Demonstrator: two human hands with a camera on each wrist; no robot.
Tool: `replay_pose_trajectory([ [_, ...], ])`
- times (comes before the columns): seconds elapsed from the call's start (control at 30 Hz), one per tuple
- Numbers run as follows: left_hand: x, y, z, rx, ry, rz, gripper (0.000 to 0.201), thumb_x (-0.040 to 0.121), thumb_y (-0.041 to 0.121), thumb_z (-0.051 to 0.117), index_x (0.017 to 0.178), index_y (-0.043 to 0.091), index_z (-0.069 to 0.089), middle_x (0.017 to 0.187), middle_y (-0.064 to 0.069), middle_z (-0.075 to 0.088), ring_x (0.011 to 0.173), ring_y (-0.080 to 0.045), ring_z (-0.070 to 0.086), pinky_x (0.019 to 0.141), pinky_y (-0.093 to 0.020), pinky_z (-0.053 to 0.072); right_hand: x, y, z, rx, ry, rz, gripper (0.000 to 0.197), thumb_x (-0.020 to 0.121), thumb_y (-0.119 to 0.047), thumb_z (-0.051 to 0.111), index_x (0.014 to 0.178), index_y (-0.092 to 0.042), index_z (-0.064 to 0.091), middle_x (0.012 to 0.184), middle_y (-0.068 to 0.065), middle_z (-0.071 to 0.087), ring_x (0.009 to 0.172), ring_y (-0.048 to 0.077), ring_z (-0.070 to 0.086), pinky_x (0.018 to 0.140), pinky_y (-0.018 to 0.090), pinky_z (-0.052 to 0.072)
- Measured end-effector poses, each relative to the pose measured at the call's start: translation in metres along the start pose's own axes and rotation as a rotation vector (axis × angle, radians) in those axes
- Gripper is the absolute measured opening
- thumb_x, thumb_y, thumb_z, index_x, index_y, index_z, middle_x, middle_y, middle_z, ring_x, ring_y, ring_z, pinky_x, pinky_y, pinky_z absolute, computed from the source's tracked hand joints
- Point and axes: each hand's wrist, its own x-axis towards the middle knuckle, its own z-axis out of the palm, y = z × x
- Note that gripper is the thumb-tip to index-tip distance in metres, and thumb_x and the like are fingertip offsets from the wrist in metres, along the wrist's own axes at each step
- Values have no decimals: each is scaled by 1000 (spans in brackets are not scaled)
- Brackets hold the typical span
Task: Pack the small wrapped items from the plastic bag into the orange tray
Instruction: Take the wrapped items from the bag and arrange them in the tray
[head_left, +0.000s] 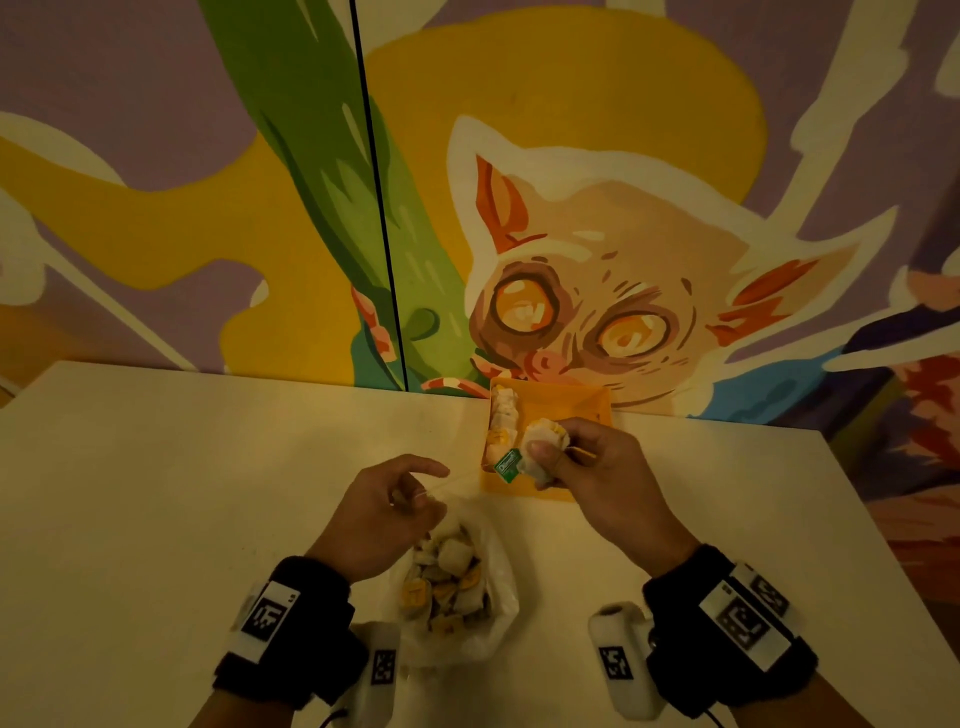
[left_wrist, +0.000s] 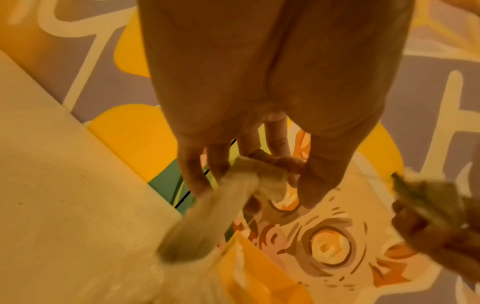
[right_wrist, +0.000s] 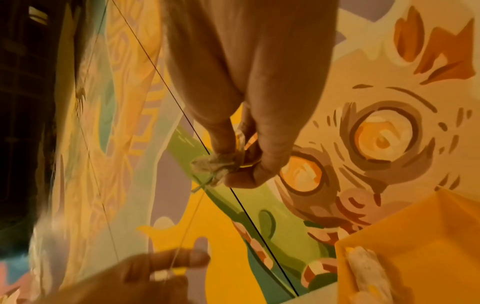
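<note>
While your right hand (head_left: 587, 462) pinches a tea bag (head_left: 540, 441) over the orange tray (head_left: 597, 402), already part-filled, your left hand (head_left: 384, 514) pinches its string; the plastic bag (head_left: 498, 613) beside the tray holds many more.

Head view: high, looking forward and down over table (head_left: 208, 467) toward mural wall (head_left: 597, 260). Wrist views: close along each palm; all share orange tray (head_left: 587, 402).

Cream table (head_left: 182, 467); painted animal mural (head_left: 597, 291) on wall behind.
</note>
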Motion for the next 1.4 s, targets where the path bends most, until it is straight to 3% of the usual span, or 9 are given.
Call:
replay_pose_trajectory([
  [0.17, -4, -22, 4, -62, 67, -30, 18, 85, 3, 71, 95, 18, 71, 79, -5, 68, 62, -9, 62, 58, -21, 49, 4, -13, -9, 59, 46, -51, 8, 86, -7, 66, 87, -15, 69, 77, -4, 73, 73, 13, 69, 67, 30, 60],
  [0.3, -5, -22, 6, -143, 80, -63, 8, 88, 5, 66, 93, 7, 72, 76, -14, 71, 68, -22, 69, 59, -25, 53, 7, -12, -13, 62, 59, -29, 8, 87, -8, 67, 88, -15, 69, 76, -4, 73, 71, 11, 69, 66, 28, 59],
  [0.4, -6, -15, 3, -228, 77, -81, 16, 92, 2, 59, 102, -2, 70, 86, -12, 75, 75, -29, 73, 65, -28, 59, 4, -7, -8, 45, 23, -1, 8, 85, -6, 68, 87, -14, 69, 74, -5, 73, 68, 10, 69, 63, 24, 57],
  [0.53, -6, 5, 3, -284, 34, -126, 21, 95, 7, 54, 111, 6, 67, 92, -17, 72, 73, -36, 73, 62, -41, 61, -7, 4, 12, 89, -56, 75, 11, 81, -3, 71, 89, -9, 68, 80, -1, 74, 79, 15, 72, 66, 29, 59],
  [0.83, -5, 26, 5, -292, -2, -160, 34, 88, -1, 64, 118, 15, 65, 86, -25, 68, 67, -26, 67, 62, -39, 61, -11, 17, 35, -64, -165, 136, 25, 79, -8, 77, 100, -21, 69, 76, -5, 67, 76, 9, 68, 70, 29, 59],
  [1.0, -1, 27, 7, -150, -21, -111, 33, 91, 4, 63, 120, 20, 65, 77, -17, 69, 60, -20, 63, 57, -37, 58, -7, 18, 38, -134, -132, 28, 27, 75, -14, 82, 93, -31, 72, 83, 17, 66, 76, 25, 64, 71, 30, 57],
  [1.07, 1, 26, 9, -148, -45, -113, 35, 92, 5, 61, 123, 22, 64, 85, -20, 71, 63, -28, 63, 57, -37, 57, -7, 21, 41, -148, -119, 15, 28, 73, -17, 83, 94, -33, 74, 80, 10, 65, 77, 25, 63, 74, 34, 56],
  [1.2, 1, 25, 12, -156, -60, -111, 38, 94, 6, 57, 127, 26, 60, 85, -22, 69, 67, -32, 60, 60, -36, 55, -9, 29, 45, -187, -52, -31, 33, 72, -14, 84, 81, -42, 70, 88, -15, 66, 85, 7, 63, 76, 22, 54],
  [1.4, -1, 24, 11, -219, -60, -117, 41, 90, 3, 63, 126, 23, 60, 90, -25, 71, 73, -27, 65, 64, -34, 59, -8, 31, 40, -178, -94, 35, 23, 76, -12, 81, 77, -31, 68, 92, -7, 66, 88, 8, 65, 75, 24, 56],
])
